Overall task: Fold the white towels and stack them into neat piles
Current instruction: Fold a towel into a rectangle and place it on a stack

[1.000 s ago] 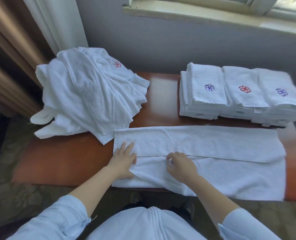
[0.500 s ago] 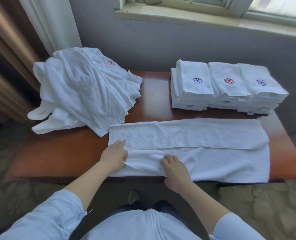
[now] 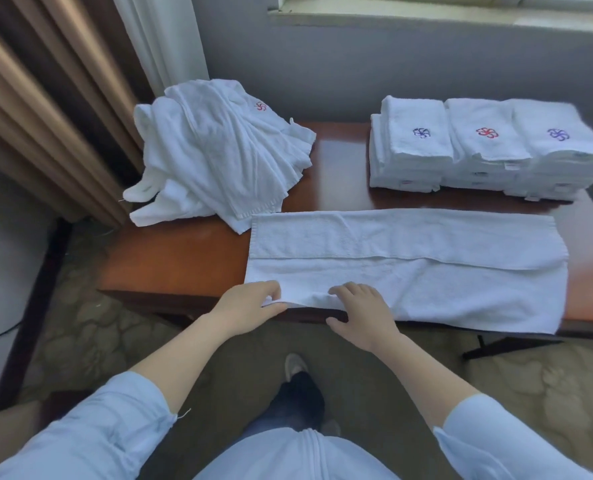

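- Both hands have slid back to the hem: left hand [image 3: 250, 306] pinches the corner of the towel [image 3: 426, 289] spread ahead, right hand [image 3: 360, 313] grips beside it.
- Second lengthwise fold, likely: lift the hem forward evenly.

1. The spread towel [image 3: 426, 271]: plain white.
2. The towel heap [image 3: 218, 157] beyond the left hand [image 3: 250, 303]: white, with one red pinwheel emblem [image 3: 261, 106].
3. The three folded stacks [image 3: 478, 157] beyond the right hand [image 3: 360, 313]: white, with top marks in dark blue, red and purple.
4. The table [image 3: 170, 258]: glossy red-brown.
5. The sleeves [image 3: 108, 431]: pale blue.
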A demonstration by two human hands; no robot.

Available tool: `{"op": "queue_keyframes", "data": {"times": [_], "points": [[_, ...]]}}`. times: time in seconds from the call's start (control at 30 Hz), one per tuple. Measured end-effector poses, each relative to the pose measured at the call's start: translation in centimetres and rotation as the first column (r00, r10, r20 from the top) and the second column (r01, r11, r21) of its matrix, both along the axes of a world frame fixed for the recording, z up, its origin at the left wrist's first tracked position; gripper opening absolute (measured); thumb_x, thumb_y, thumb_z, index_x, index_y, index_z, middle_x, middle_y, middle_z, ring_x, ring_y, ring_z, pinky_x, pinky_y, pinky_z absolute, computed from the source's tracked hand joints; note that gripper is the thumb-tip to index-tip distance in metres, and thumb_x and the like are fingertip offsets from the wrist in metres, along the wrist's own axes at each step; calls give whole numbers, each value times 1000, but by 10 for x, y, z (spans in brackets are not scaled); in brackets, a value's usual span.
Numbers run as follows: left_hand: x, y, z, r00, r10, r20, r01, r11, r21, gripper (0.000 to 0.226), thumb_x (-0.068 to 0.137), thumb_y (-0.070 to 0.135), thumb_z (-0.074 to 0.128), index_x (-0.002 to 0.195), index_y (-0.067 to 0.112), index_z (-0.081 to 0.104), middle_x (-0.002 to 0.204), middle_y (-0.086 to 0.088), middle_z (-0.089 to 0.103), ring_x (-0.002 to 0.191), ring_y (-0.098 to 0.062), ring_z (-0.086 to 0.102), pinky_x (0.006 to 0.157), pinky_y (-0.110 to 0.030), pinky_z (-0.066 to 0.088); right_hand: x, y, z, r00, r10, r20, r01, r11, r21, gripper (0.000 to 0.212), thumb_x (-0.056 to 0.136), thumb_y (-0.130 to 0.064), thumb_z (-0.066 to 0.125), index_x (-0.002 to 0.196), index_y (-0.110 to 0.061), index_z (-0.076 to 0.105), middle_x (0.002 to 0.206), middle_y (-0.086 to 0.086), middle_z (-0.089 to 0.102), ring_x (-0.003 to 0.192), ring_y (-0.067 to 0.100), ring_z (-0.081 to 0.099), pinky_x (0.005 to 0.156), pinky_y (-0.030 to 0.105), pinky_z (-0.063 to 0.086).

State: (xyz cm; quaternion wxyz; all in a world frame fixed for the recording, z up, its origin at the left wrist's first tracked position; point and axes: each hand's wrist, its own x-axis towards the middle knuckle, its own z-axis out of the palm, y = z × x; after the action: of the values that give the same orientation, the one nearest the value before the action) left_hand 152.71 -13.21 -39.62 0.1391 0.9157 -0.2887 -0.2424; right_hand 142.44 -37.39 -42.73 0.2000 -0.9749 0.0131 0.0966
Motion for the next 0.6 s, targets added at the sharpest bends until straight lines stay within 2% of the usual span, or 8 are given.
{"op": "queue_keyframes", "data": {"times": [0.1, 0.17, 0.2, 0.27, 0.33, 0.4, 0.53, 0.6], "points": [[-13, -1, 9, 998, 20, 63, -16, 998, -62, 28, 95, 58, 48, 89, 30, 51, 85, 12, 61, 77, -7, 55, 63, -26, 41, 4, 25, 6, 995, -78, 70, 74, 996, 54, 28, 91, -41, 57, 112, -24, 63, 109, -9, 62, 106, 16, 55, 90, 24, 33], [-16, 0, 14, 996, 41, 80, -33, 994, -99, 27, 95, 56, 50, 89, 30, 52, 81, 13, 60, 75, -6, 54, 59, -25, 37, 6, 32, 11, 984, -136, 114, 140, 990, -24, 19, 91, -33, 52, 96, -19, 65, 91, -6, 64, 92, 18, 58, 78, 25, 34], [-16, 1, 16, 995, 50, 84, -41, 993, -110, 26, 95, 55, 50, 89, 30, 52, 79, 14, 58, 74, -6, 54, 58, -25, 35, 7, 32, 12, 980, -152, 129, 160, 986, -52, 19, 91, -32, 51, 95, -19, 64, 88, -6, 64, 90, 19, 59, 76, 26, 35], [-15, 2, 19, 993, 68, 99, -56, 991, -119, 24, 96, 53, 49, 88, 30, 52, 76, 15, 56, 71, -6, 52, 56, -26, 32, 9, 29, 16, 982, -132, 139, 133, 991, -1, 24, 90, -39, 54, 102, -20, 62, 92, -8, 64, 91, 16, 58, 79, 26, 35], [-13, 2, 21, 990, 86, 113, -71, 990, -125, 24, 96, 53, 48, 89, 30, 52, 76, 17, 55, 70, -4, 52, 55, -25, 31, 11, 31, 21, 995, -30, 97, 23, 997, 77, 41, 86, -53, 58, 116, -25, 59, 106, -11, 63, 100, 13, 56, 83, 27, 37], [-12, 1, 21, 989, 97, 115, -81, 987, -136, 25, 96, 54, 48, 90, 30, 53, 77, 17, 56, 71, -3, 52, 55, -24, 31, 14, 39, 22, 997, 15, 72, -21, 996, 81, 48, 85, -57, 57, 122, -26, 57, 113, -11, 61, 105, 12, 55, 86, 29, 41], [-10, 0, 22, 987, 116, 115, -98, 984, -150, 25, 96, 54, 46, 85, 33, 51, 73, 16, 57, 68, -3, 52, 54, -25, 30, 20, 44, 20, 979, -125, 164, 125, 992, 6, 18, 93, -31, 53, 101, -18, 61, 93, -5, 65, 90, 20, 59, 73, 31, 39], [-7, 0, 22, 985, 131, 109, -114, 983, -143, 24, 96, 54, 45, 84, 33, 49, 72, 16, 56, 67, -3, 52, 54, -25, 30, 18, 35, 17, 974, -156, 164, 162, 987, -20, 12, 91, -21, 52, 98, -16, 61, 90, -4, 64, 85, 20, 57, 71, 31, 38]]}}
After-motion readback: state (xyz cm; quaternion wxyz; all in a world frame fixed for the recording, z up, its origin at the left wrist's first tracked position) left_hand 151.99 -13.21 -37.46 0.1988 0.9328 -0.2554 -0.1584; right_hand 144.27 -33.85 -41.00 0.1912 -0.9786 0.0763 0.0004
